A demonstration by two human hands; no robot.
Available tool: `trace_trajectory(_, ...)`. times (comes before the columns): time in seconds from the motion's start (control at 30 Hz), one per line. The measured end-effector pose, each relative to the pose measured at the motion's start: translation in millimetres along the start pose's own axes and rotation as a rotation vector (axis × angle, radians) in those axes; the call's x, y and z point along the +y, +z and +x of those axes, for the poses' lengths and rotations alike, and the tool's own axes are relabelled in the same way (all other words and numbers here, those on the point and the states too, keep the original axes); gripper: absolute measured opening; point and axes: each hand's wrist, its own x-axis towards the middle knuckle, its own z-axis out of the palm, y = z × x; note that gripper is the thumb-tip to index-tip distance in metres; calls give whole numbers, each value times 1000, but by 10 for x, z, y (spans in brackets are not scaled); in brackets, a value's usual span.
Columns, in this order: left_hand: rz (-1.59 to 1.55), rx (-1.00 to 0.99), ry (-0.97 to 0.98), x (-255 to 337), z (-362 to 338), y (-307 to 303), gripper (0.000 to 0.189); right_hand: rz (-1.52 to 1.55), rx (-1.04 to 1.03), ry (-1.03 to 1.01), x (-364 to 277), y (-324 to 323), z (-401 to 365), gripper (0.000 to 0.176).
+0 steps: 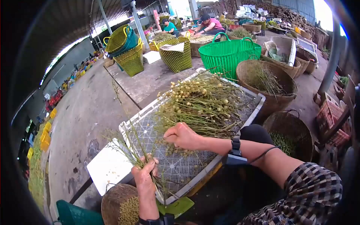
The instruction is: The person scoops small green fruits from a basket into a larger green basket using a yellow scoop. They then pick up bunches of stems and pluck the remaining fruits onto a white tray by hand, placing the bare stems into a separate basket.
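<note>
"Green stems (139, 152) stand in a loose bunch at the near left, over the tray's edge. What does the head view show of the grip?"

"The left hand (145, 178) has its fingers closed around the lower stalks, with the thin tops fanning out to the far left. The right hand (184, 137) is apart from them, over the tray (259, 100), fingers bent in and seemingly closed. I cannot tell whether they pinch anything."

"Is that left grip a good one?"

"I think so. Held low, the stalks leave the tops free for the other hand. It should be firm enough to stop them slipping, but not so tight that it crushes them."

"And the right?"

"Fingertips only, I'd say, on one stem at a time, close to where it branches. Short, gentle pulls should snag less than a broad grab."

"What could go wrong?"

"The pile (202, 101) at the far side of the tray is tangled, with round heads (180, 93) among the stalks. A sleeve (311, 183) or wrist strap (235, 146) could catch there. Lifting the right hand clear is safer than dragging it across."

"And the near-left basket (109, 198)?"

"It holds small round pieces, so the left elbow needs care beside it."
</note>
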Motion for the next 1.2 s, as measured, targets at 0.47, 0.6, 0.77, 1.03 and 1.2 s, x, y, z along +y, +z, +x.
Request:
trace_trajectory(0.47,-130,122,-167,-409,58,-351,22,179,829,-985,-1513,132,-58,29)
trace_trajectory(0.6,-151,75,-159,-473,70,-363,14,-1006,-1,-449,-1070,1071,745,29)
trace_trajectory(0.77,-122,187,-224,-411,52,-447,11,-268,472,-647,-773,764,663,20)
trace_trajectory(1.03,-153,152,-212,-286,6,-486,11,-675,208,72,378,-388,-26,16)
trace_trajectory(1.2,-153,196,-272,-234,67,-258,16,-709,162,132,565,-198,-521,17)
